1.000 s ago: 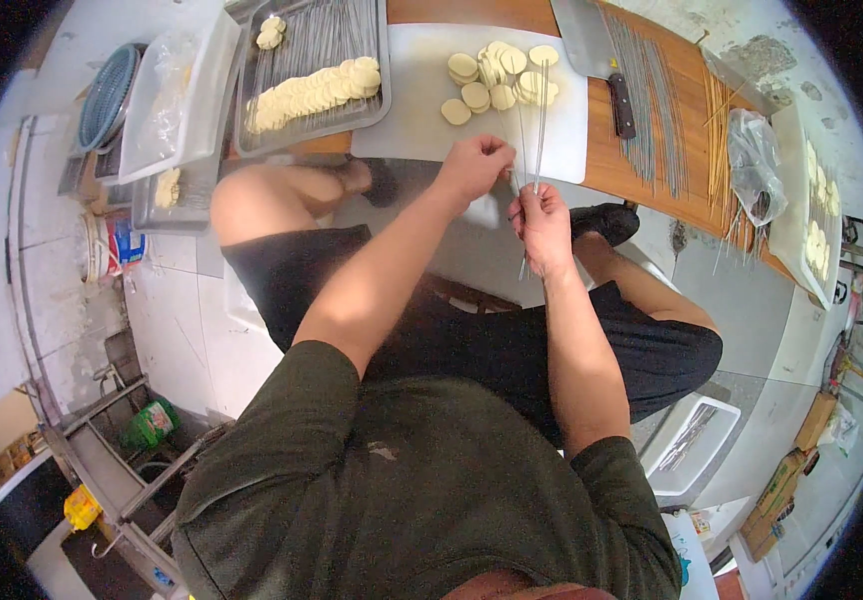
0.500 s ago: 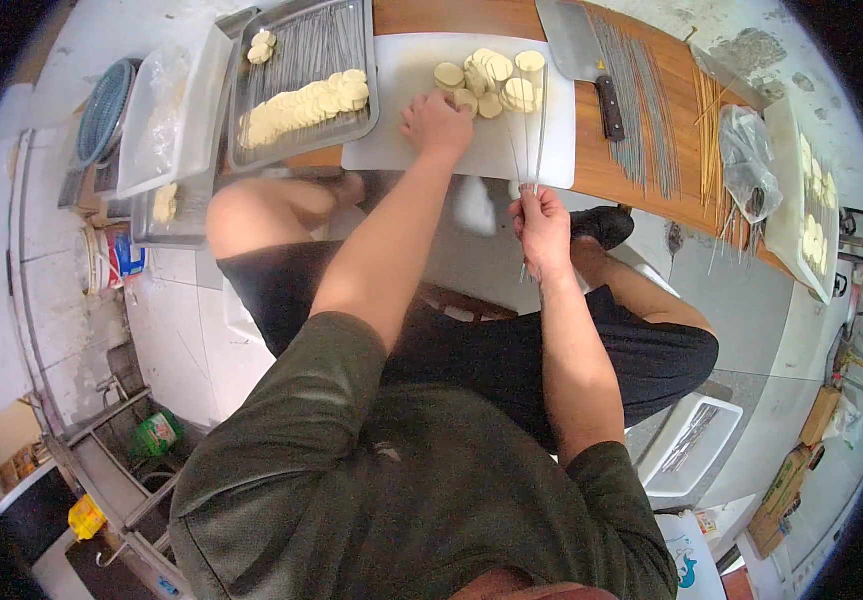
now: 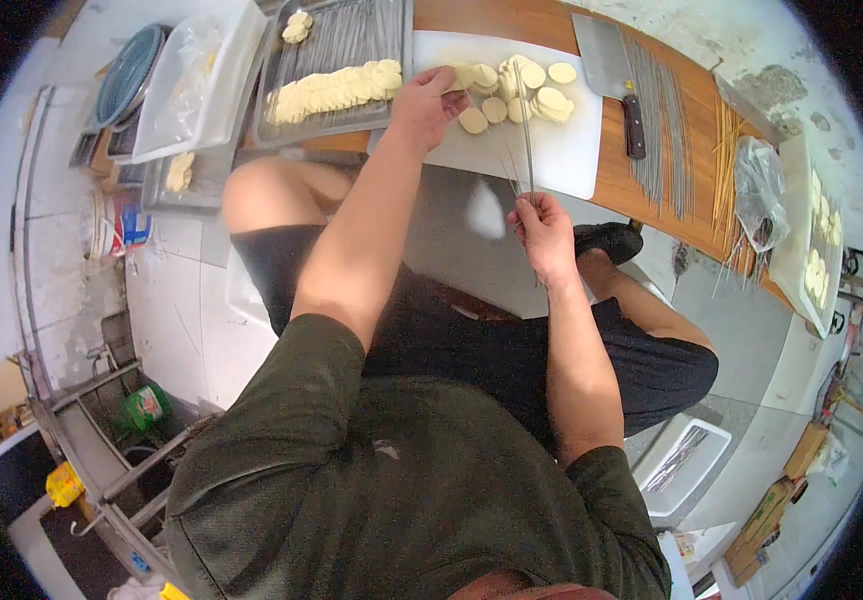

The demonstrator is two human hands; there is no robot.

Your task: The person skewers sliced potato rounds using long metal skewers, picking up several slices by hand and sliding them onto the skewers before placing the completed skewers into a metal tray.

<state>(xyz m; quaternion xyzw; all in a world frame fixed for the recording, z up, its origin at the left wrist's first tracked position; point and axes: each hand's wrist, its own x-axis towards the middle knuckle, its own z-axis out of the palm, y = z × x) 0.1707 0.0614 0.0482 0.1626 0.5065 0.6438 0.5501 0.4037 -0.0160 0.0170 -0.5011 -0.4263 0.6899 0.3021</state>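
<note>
Left hand [image 3: 424, 100] curls narrow over pale round slices [image 3: 512, 88] on far white cutting board [image 3: 562, 160]; right hand [image 3: 542, 225] grips thin skewers [image 3: 527, 130]. Cleaver [image 3: 612, 75] right.

Dark olive short-sleeve tee, black shorts, black shoe [image 3: 607, 240]. Forearms bare, left hand [image 3: 428, 100] and right hand [image 3: 544, 226] ungloved. No watch or rings visible.

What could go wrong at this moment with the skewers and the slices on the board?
The right hand holds thin metal skewers pointing toward the left hand, which reaches for the pale round slices; a finger might get pricked. The cleaver lies close beside the slices, so a careless reach may meet its blade.
</note>
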